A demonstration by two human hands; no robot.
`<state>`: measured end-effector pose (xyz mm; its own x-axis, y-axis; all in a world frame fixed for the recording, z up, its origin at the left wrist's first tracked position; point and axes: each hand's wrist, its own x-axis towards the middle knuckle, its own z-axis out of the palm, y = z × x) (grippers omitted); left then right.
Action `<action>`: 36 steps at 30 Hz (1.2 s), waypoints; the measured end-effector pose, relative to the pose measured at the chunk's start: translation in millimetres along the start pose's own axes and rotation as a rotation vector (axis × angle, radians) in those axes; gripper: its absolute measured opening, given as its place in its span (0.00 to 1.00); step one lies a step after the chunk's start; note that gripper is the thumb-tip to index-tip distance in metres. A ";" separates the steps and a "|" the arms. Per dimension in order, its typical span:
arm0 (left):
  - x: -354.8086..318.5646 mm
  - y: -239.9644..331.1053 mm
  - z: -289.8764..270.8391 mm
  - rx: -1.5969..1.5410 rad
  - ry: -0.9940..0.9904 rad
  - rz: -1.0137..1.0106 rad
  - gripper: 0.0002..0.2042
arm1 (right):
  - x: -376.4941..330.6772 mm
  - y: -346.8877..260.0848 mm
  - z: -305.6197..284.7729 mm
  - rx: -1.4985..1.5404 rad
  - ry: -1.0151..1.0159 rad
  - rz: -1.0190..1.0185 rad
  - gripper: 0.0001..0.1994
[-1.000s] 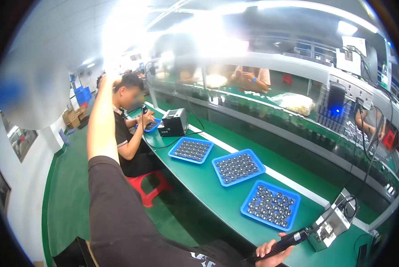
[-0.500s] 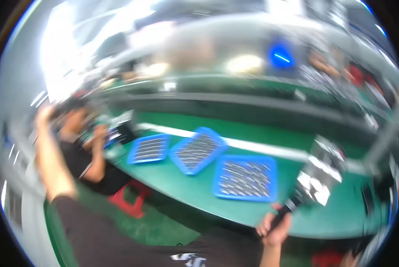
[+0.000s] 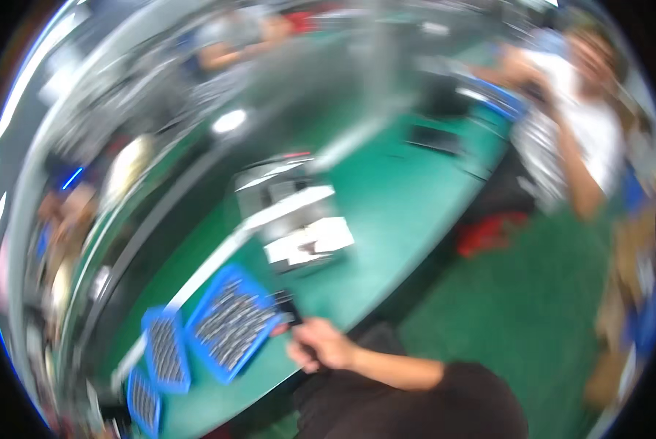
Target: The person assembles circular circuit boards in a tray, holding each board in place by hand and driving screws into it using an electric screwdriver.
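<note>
On the near edge of the long green table (image 3: 416, 212), your one visible hand (image 3: 321, 344) rested with its fingers curled around the butt of a dark, slim handheld tool (image 3: 288, 311). Which hand it was could not be told for sure; the forearm entered from the lower right, so it read as your right. The fingers looked pressed around the tool's handle rather than spread, though motion blur hid the tips. Your other hand did not show.

That tool pointed up and to the left from your fist, its long axis running toward the largest blue plastic tray (image 3: 233, 325), which lay just beside its tip, touching or nearly so. The tray was a shallow rectangle packed with rows of small dark metallic parts, tilted so its length ran from near left to far right. Two smaller blue trays (image 3: 166, 350) of the same ribbed look lay to its left, nearer the table's end.

Farther along the table sat a boxy grey and white machine (image 3: 291, 212) with flat pale panels, well apart from your hand. At the far right, another person in a white shirt (image 3: 584, 146) sat over a red stool (image 3: 492, 230).
</note>
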<state>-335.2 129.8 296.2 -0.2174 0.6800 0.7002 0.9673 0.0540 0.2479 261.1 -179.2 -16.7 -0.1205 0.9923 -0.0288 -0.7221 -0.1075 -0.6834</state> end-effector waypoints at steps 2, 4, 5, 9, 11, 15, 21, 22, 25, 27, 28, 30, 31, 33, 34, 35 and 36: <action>31.4 -52.1 -60.2 0.156 0.082 -0.089 0.31 | -0.3 5.5 -11.6 0.160 0.018 0.053 0.28; 42.7 -99.3 -143.0 0.345 0.175 -0.236 0.31 | 2.7 7.0 -19.6 0.083 -0.075 -0.144 0.32; 41.8 -119.2 -187.3 0.421 0.209 -0.317 0.31 | -3.1 3.0 -17.2 0.100 -0.124 -0.183 0.32; 19.2 -166.8 -292.2 0.722 0.223 -0.512 0.32 | -12.9 -16.1 -20.3 0.187 -0.148 -0.042 0.34; 5.3 -169.7 -300.0 0.863 0.196 -0.518 0.32 | -16.3 -21.1 -20.4 0.176 -0.116 -0.024 0.34; -21.7 -113.8 -264.7 0.777 -0.010 -0.449 0.28 | -14.9 -24.0 -29.1 0.217 -0.089 0.017 0.35; -146.0 53.1 -158.8 -0.064 0.296 0.099 0.13 | -16.5 -23.5 -30.7 0.246 -0.081 0.003 0.36; -179.6 79.1 -131.7 -0.140 0.223 0.280 0.08 | -16.7 -24.0 -28.7 0.251 -0.084 0.003 0.36; -290.2 150.7 -56.3 -0.212 -0.066 0.680 0.05 | -13.8 -24.5 -24.0 0.199 -0.047 0.015 0.36; -346.4 193.0 -21.1 -0.341 -0.130 0.889 0.07 | -14.1 -21.7 -21.1 0.199 -0.026 0.012 0.37; -365.7 209.3 -10.8 -0.456 -0.236 0.950 0.07 | -12.0 -16.2 -17.6 0.080 0.043 -0.087 0.32; -396.0 243.3 1.3 -0.719 -0.290 1.118 0.08 | -10.2 -12.3 -12.6 0.144 -0.082 -0.026 0.32; -406.1 261.6 5.9 -0.933 -0.314 1.198 0.08 | -10.1 -10.4 -10.5 0.223 -0.114 0.010 0.32; -422.9 286.7 4.5 -1.155 -0.487 1.410 0.08 | -10.9 -7.0 -12.3 0.251 -0.130 0.100 0.32; -427.6 297.7 6.2 -1.216 -0.577 1.456 0.07 | -9.9 -6.2 -12.2 0.232 -0.125 0.076 0.33; -429.1 301.7 -1.0 -1.176 -0.782 1.452 0.07 | -10.1 -9.2 -13.8 0.209 -0.117 0.077 0.34; -434.8 316.5 8.0 -1.273 -0.736 1.459 0.07 | -9.4 -13.6 -14.7 0.227 -0.104 0.049 0.32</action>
<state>66.5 -142.9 64.8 0.8500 -0.1362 0.5089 -0.3385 -0.8814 0.3295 282.0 -186.2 -17.8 -0.2197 0.9752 0.0255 -0.8469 -0.1777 -0.5011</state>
